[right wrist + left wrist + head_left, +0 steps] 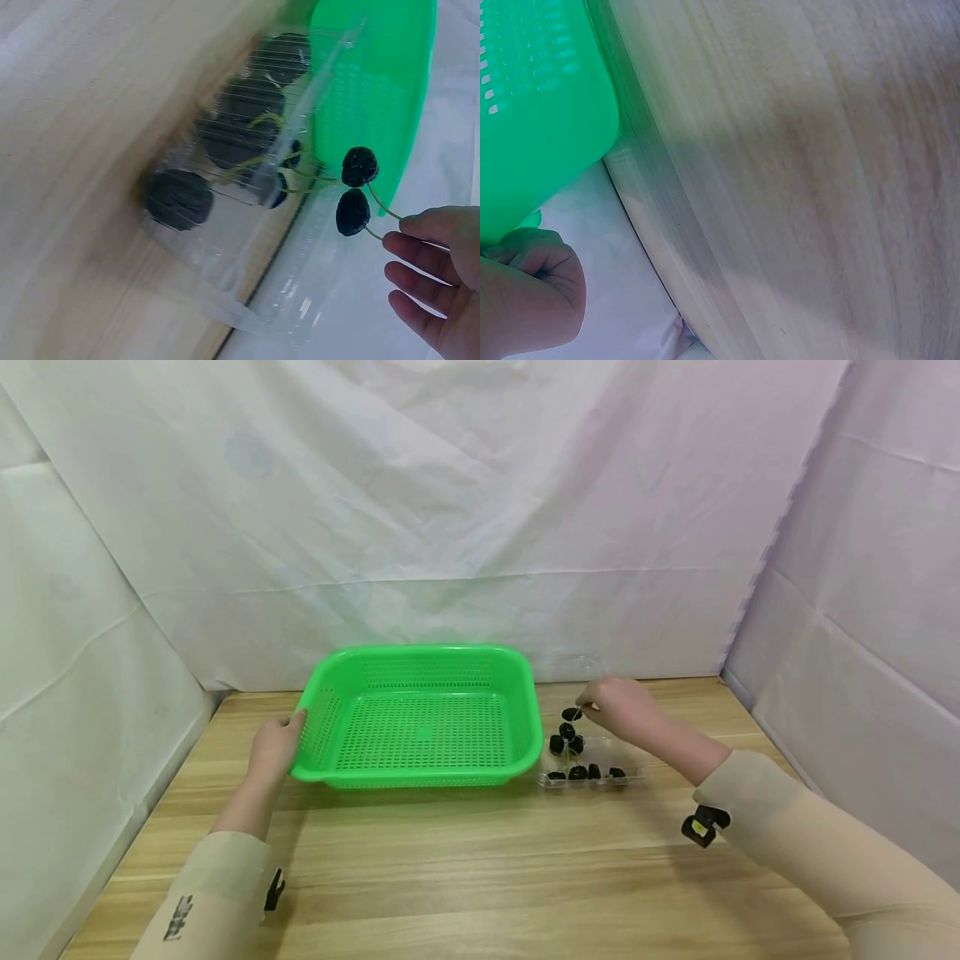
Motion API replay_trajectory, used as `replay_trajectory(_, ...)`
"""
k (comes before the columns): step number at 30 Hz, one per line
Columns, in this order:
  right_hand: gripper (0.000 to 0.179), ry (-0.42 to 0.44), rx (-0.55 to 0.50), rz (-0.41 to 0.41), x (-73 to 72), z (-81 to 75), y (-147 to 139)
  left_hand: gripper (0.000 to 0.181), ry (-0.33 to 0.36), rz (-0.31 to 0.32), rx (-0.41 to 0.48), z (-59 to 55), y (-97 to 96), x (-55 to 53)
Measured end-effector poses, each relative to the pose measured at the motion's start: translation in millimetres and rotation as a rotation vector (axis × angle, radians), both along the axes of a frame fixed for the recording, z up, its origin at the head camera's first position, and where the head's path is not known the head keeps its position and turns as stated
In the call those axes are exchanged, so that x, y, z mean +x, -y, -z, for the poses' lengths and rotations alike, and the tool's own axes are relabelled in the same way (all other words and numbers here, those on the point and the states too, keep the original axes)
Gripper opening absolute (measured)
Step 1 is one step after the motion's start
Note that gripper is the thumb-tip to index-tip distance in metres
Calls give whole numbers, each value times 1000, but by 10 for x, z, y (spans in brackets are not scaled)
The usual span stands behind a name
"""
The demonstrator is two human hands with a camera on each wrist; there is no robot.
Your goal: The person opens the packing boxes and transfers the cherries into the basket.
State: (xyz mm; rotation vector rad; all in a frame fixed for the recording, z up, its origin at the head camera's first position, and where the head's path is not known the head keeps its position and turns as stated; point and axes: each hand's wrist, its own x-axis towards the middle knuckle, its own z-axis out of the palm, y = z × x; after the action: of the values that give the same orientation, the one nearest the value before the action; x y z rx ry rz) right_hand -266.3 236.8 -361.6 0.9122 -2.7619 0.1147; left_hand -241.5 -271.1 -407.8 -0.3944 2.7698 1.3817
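Note:
My left hand grips the left rim of a green perforated basket, which contains nothing that shows. In the left wrist view, the curled left hand is at the edge of the basket. My right hand is raised over a clear plastic box just right of the basket. Its thumb and index finger pinch thin green stems; from them hang dark, wrinkled cherries. Several more dark cherries with stems lie in the box, partly blurred behind its ribbed wall.
A wooden table bears the basket and box. White cloth hangs close behind it and along both sides. The transparent lid of the box stands up at the back, near the right hand.

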Motion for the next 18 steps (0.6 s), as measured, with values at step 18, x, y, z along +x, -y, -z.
replay_trajectory(18, 12, -100, -50, -35, -49, -334, 268, 65, -10, -9, 0, 29, 12, -10)
